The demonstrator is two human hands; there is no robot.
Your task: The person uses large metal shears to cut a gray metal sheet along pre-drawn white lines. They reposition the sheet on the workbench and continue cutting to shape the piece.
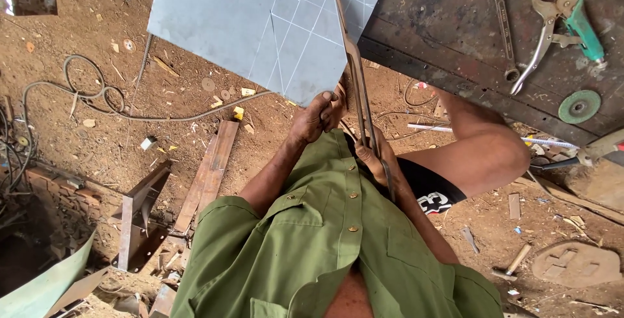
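The flat grey metal sheet (260,25), scored with pale crossing lines, stood at twelve o'clock, its lower corner pinched by the left hand (316,115), whose grip was clamped on that edge. The long dark metal shears (356,77) ran from the sheet's right edge down toward six o'clock, and the right hand (376,155) had its grip closed around the handles near the green shirt (325,246). No container showed in view. At two o'clock lay a dark, rusty metal worktop (455,25); on it rested a rusted spanner (504,25), silver locking pliers with a teal handle (562,19) and a green round grinding disc (579,106). Below spread a floor of reddish-brown dirt (97,142) strewn with chips and scraps. A grey cable (84,90) looped at nine o'clock, a flat rusty steel bar (208,175) lay at eight o'clock, just beside an angled steel bracket (140,217).
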